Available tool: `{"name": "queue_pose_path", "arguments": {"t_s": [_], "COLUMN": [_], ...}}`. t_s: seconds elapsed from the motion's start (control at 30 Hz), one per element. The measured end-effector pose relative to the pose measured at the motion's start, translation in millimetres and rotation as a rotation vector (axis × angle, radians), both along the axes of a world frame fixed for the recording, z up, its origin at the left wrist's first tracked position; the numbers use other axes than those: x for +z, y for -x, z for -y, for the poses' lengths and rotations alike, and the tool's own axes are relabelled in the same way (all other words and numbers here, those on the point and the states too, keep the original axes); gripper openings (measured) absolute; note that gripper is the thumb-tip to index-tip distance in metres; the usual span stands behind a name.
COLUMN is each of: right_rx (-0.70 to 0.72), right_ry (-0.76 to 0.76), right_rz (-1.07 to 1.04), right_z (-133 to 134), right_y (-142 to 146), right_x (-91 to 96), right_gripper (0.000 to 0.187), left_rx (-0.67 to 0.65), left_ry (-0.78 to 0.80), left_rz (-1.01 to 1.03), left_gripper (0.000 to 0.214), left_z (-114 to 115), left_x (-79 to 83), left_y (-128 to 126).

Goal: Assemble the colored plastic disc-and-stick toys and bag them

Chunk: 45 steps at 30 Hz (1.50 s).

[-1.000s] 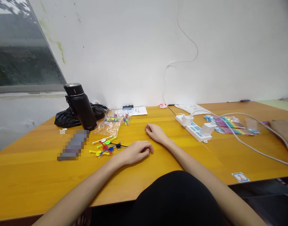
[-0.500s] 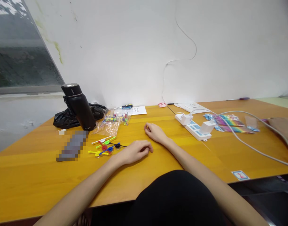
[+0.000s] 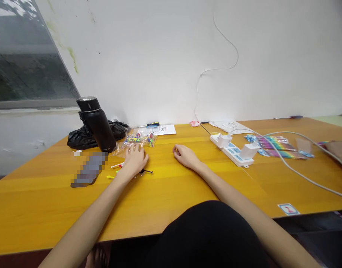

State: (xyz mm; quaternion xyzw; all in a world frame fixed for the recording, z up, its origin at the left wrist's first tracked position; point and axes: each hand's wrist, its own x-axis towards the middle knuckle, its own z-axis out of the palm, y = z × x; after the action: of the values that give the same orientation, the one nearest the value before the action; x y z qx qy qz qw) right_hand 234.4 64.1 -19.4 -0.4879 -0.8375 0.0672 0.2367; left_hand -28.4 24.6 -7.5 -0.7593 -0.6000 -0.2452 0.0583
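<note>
My left hand [image 3: 135, 159] lies over a small heap of coloured plastic sticks with round heads [image 3: 117, 166], fingers stretched forward and open, their tips at the edge of a clear plastic bag of more coloured pieces [image 3: 138, 139]. Most of the loose sticks are hidden under the palm. My right hand [image 3: 184, 155] rests on the orange table [image 3: 48, 208] to the right, fingers loosely curled, with nothing seen in it.
A black flask [image 3: 96, 124] stands before a black plastic bag [image 3: 84, 138] at the back left, a blurred dark object [image 3: 89, 170] beside it. A white power strip [image 3: 232, 150] with cables, rainbow packets [image 3: 279, 146] and another person's hand [image 3: 339, 150] are on the right.
My left hand has moved forward and left from the bare table onto the loose coloured sticks, opening its fingers. My right hand has stayed in place.
</note>
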Motion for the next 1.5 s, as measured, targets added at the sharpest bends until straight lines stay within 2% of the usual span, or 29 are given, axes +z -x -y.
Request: {"name": "queue_pose_path", "arguments": {"t_s": [0.13,0.23,0.3,0.37,0.47,0.57,0.67,0.83,0.97,1.1,1.2,1.3,1.5], "right_rx": [-0.001,0.008,0.018,0.007,0.005,0.092,0.191,0.285,0.261,0.180,0.107,0.057,0.118], "right_ry": [-0.007,-0.007,0.006,0.022,0.003,-0.086,-0.229,-0.499,-0.627,-0.673,-0.639,-0.535,-0.087], "right_rz": [0.016,0.012,-0.011,-0.059,-0.180,-0.320,-0.399,-0.280,-0.134,-0.143,-0.258,-0.422,-0.929], "right_z": [0,2,4,7,14,25,39,48,44,44,46,44,38], "right_y": [0,0,1,5,16,28,36,41,40,39,37,33,31], "right_x": [0.9,2.3,2.4,2.0,3.1,10.6,22.9,32.7,28.4,29.7,34.5,38.3,39.1], "right_gripper": [0.013,0.013,0.012,0.013,0.016,0.018,0.022,0.030,0.022,0.009,0.007,0.007,0.017], "left_rx": [0.117,0.106,0.026,-0.129,-0.340,-0.409,-0.447,-0.529,-0.559,-0.575,-0.537,-0.449,-0.297], "left_ry": [0.055,-0.054,-0.171,-0.262,-0.299,-0.287,-0.286,-0.274,-0.257,-0.249,-0.279,-0.337,-0.393], "left_rz": [-0.167,-0.128,-0.028,0.110,0.329,0.483,0.540,0.432,0.360,0.338,0.343,0.344,0.400], "left_gripper": [0.036,0.042,0.044,0.046,0.046,0.045,0.045,0.047,0.047,0.052,0.064,0.070,0.064], "left_z": [-2,-1,1,2,4,7,12,22,26,28,28,26,15], "left_x": [-5.1,3.7,12.4,20.5,27.4,29.3,31.6,36.0,35.8,36.0,36.1,34.7,28.4], "left_y": [3,-3,-7,-12,-17,-21,-25,-34,-38,-39,-39,-39,-32]}}
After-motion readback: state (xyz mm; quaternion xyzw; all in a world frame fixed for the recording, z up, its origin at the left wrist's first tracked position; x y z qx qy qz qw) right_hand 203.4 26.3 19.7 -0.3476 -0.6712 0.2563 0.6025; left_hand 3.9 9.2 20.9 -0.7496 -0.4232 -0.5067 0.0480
